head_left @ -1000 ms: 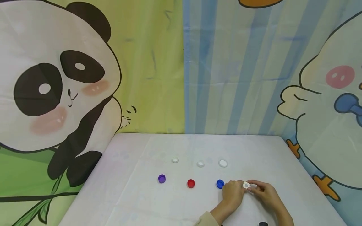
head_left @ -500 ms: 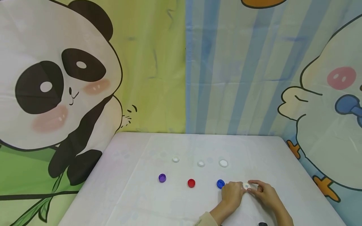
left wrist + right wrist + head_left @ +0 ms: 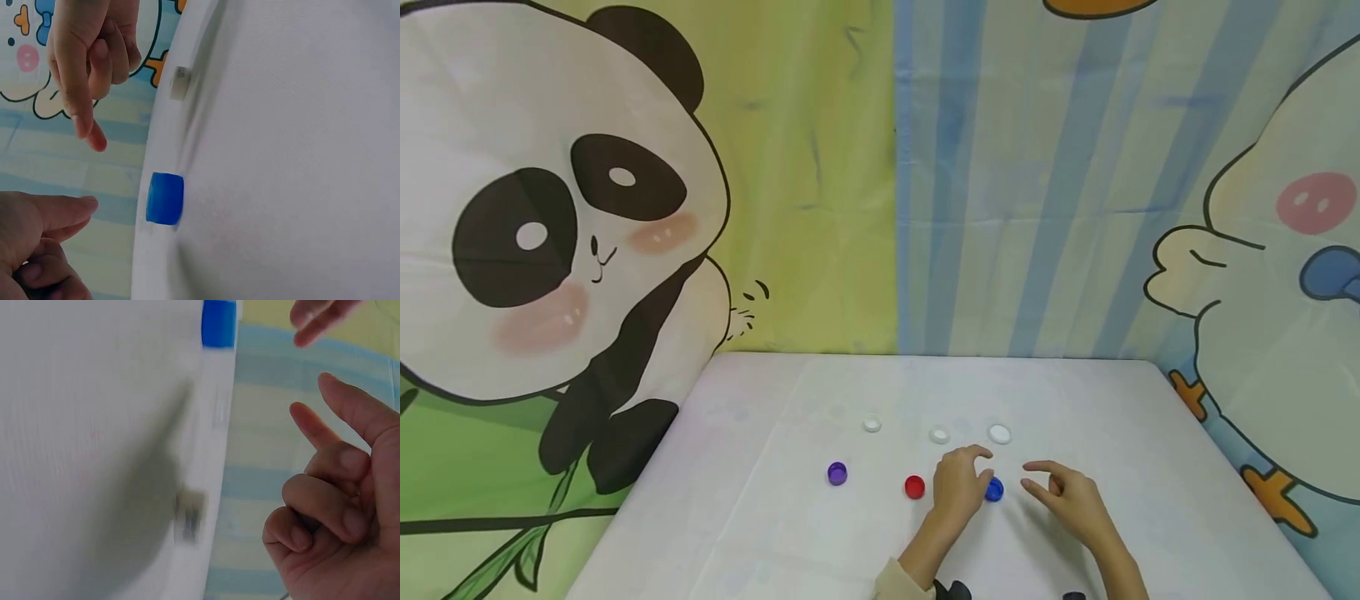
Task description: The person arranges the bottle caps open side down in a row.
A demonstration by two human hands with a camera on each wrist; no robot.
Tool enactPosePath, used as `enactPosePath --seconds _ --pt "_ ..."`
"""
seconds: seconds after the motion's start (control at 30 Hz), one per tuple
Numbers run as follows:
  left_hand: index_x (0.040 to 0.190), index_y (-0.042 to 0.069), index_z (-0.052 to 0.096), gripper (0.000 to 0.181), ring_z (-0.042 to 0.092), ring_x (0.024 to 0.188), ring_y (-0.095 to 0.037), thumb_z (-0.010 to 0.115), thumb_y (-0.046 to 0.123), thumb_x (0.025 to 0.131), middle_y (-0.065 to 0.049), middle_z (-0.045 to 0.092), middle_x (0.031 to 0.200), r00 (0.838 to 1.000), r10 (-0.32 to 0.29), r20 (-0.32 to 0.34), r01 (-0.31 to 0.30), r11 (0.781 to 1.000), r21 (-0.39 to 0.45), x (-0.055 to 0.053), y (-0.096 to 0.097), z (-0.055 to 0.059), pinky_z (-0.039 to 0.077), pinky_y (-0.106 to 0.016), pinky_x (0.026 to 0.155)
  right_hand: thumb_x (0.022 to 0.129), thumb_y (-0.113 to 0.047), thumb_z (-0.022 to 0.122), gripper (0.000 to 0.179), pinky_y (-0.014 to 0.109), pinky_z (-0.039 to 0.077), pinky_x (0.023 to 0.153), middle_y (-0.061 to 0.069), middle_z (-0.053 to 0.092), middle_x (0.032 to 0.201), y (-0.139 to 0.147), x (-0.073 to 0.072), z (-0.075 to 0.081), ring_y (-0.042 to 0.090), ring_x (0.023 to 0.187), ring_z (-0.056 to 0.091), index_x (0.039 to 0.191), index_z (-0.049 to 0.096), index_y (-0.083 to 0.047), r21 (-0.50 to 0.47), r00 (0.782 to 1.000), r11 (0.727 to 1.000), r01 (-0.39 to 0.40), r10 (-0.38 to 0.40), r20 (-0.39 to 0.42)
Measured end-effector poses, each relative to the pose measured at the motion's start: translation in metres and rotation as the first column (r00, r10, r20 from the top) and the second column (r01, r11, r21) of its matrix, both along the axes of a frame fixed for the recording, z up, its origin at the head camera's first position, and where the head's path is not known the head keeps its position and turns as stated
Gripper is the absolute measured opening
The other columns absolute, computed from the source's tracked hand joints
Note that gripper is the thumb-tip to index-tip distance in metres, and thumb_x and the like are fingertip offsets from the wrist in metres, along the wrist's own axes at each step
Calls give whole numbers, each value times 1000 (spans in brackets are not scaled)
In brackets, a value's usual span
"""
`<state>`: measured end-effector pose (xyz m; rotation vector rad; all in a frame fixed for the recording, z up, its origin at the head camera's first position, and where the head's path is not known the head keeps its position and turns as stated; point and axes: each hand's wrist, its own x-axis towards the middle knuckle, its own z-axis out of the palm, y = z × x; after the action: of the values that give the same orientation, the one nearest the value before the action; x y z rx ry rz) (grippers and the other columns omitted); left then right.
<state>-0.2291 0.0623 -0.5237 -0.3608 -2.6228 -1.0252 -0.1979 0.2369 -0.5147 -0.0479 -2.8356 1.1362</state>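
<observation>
Fingers of the left hand (image 3: pixel 957 485) and right hand (image 3: pixel 1070 502) stand parted, grasping nothing, in the head view; the blue cap (image 3: pixel 995 490) sits between them on the surface (image 3: pixel 767 525). Left wrist: a white piece (image 3: pixel 180 83) lies beyond the blue cap. Right wrist: thumb and index extend, other fingers curled.

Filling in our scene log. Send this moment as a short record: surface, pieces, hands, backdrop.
Surface: flat white table
Front row, left to right: purple round plastic-looking cap, red round plastic-looking cap, blue round plastic-looking cap
Back row: three white round plastic-looking pieces
Loose: small white blocky piece, right of the blue cap; material unclear
Left hand: holds nothing, nearest the blue cap
Right hand: holds nothing, raised off the table
Backdrop: printed fabric, panda at left
</observation>
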Motion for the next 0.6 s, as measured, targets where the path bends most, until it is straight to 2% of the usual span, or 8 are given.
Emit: enactPosePath --seconds 0.07,0.13,0.17,0.27,0.33,0.4,0.47,0.6 --pt "91 20 70 17 44 48 -5 73 19 74 4 64 68 999 -6 53 4 1000 22 0 -5 -5 34 -18 42 77 -40 67 35 21 28 39 -2 36 53 -10 -2 -4 7 43 29 102 65 -15 -10 1000 1000 -22 22 9" --pt "94 20 70 20 31 44 -4 73 20 74 4 63 67 995 -16 99 12 999 37 1 -8 -11 27 -19 38 76 -38 69 35 20 25 39 -4 33 50 -17 -3 -9 6 42 26 103 64 -16 -12 999 999 -37 37 25" --pt "95 20 70 22 29 43 -5 74 20 73 4 64 68 993 -22 116 18 999 40 2 -9 -14 27 -19 38 76 -35 69 35 19 23 39 -5 31 49 -20 -3 -12 5 42 24 104 63 -16 -4 999 999 -43 43 31" --pt "98 20 69 26 42 50 -3 75 20 72 4 68 82 992 -38 121 36 999 20 4 -10 -21 38 -20 46 76 -26 71 37 18 18 39 -6 27 47 -26 -2 -18 5 42 20 109 62 -14 20 998 999 -48 47 45" --pt "98 20 69 27 55 62 -6 75 19 72 4 68 91 992 -41 119 41 999 6 4 -11 -26 45 -22 57 76 -21 71 37 19 17 40 -7 27 47 -29 -2 -21 5 44 20 110 63 -11 52 998 997 -52 50 32" --pt "98 20 70 27 62 76 -11 75 20 71 5 68 92 992 -37 117 39 999 -11 4 -12 -29 48 -25 66 75 -19 70 36 19 17 40 -7 26 47 -32 -3 -22 5 44 20 109 63 -9 66 998 996 -57 56 19" --pt "98 21 70 28 64 83 -16 75 21 71 4 68 92 992 -33 124 35 999 -18 3 -12 -30 49 -27 67 75 -17 70 36 18 17 40 -6 27 46 -35 -4 -22 5 43 21 109 63 -6 73 998 995 -70 69 17" --pt "98 25 70 29 64 82 -19 76 24 70 4 68 92 989 -21 144 28 999 -47 3 -13 -34 48 -28 62 75 -15 70 35 17 18 39 -6 31 45 -38 -5 -26 6 41 23 109 63 -5 64 996 995 -79 77 42"
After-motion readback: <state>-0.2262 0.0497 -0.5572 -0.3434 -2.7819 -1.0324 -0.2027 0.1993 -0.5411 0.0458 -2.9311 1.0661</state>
